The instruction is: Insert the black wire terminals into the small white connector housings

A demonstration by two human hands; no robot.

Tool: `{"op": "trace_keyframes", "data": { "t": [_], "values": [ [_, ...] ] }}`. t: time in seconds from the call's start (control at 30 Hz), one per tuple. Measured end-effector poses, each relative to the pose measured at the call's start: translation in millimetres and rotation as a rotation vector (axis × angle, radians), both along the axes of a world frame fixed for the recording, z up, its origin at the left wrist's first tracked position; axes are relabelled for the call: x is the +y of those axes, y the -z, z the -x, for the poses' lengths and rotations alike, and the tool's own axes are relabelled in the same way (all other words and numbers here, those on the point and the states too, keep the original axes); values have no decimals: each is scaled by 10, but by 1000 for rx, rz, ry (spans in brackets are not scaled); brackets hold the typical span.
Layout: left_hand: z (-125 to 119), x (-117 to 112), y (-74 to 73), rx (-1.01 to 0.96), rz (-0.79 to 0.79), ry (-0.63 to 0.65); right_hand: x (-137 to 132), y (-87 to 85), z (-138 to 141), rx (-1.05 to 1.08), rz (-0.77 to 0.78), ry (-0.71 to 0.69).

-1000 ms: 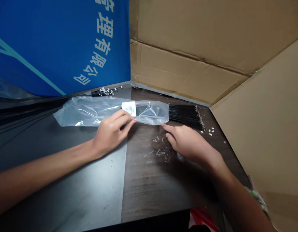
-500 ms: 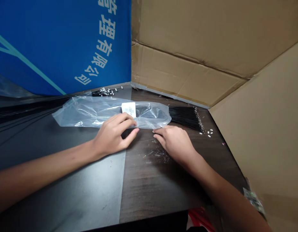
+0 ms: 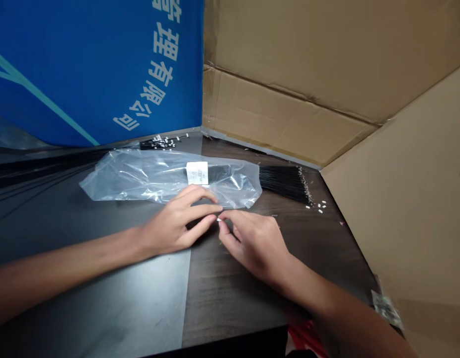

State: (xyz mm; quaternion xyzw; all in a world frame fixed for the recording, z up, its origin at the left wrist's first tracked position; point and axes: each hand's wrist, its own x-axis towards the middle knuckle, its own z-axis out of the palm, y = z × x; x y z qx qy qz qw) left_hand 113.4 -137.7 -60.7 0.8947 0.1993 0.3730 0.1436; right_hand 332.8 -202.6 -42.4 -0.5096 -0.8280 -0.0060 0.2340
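My right hand (image 3: 256, 241) pinches a small white plastic piece (image 3: 219, 220) between thumb and index finger, over the dark table. Close against it on the left is my left hand (image 3: 180, 219); its thumb and index finger stay apart, with the tips almost meeting the piece. Just beyond both hands lies a clear plastic bag (image 3: 148, 174) with a printed white label (image 3: 197, 173). Out of the bag's right end sticks a bundle of thin black strands (image 3: 284, 183).
Loose white pieces (image 3: 320, 211) are scattered by the strand ends. More black strands with white tips (image 3: 163, 142) lie behind the bag. A blue printed panel (image 3: 84, 74) and cardboard walls (image 3: 289, 109) close off the back and right. A small packet (image 3: 387, 308) sits at the lower right.
My right hand has moved left and nearer to me with the white piece, meeting my left hand. The clear bits on the table are now hidden behind my right hand.
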Motion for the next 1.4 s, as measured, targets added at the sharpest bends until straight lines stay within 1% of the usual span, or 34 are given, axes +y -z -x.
{"op": "trace_keyframes", "data": {
  "t": [0.1,0.2,0.27,0.37,0.4,0.43,0.47,0.5,0.53,0.57,0.6,0.7,0.77,0.87,1.07,1.17,1.3,1.4],
  "values": [
    [-39,-199,-79,-170,343,-34,10,10,-6,56,-150,-105],
    [-72,-257,-90,-312,622,-33,34,-5,-20,28,-195,-196],
    [-86,-227,-71,-344,756,-11,47,-49,-38,-16,-140,-226],
    [-96,-175,-38,-360,855,-9,95,-183,-128,3,48,-240],
    [-97,-170,-31,-368,865,-15,131,-241,-188,47,101,-199],
    [-97,-172,-26,-373,864,-25,179,-300,-267,85,149,-119],
    [-97,-181,-26,-376,853,-35,240,-354,-363,113,172,18],
    [-96,-195,-29,-372,833,-48,311,-397,-473,103,197,197],
    [-96,-212,-34,-364,799,-61,388,-424,-592,22,245,343],
    [-94,-230,-41,-355,747,-77,468,-433,-712,-87,306,444],
    [-92,-248,-47,-341,679,-94,546,-424,-825,-136,342,482],
    [-79,-287,-54,-288,465,-138,726,-331,-1064,-197,442,485],
    [-68,-293,-43,-252,407,-153,784,-278,-1125,-215,446,499],
    [-60,-269,-16,-227,428,-173,801,-280,-1142,-232,433,492],
    [-79,-208,5,-260,571,-156,762,-418,-1243,-155,389,449],
    [-78,-205,9,-268,587,-165,733,-508,-1323,-62,414,430],
    [-73,-208,26,-266,625,-168,657,-679,-1439,87,418,417],
    [-70,-209,39,-264,654,-171,582,-795,-1565,255,412,379]
  ]
}}
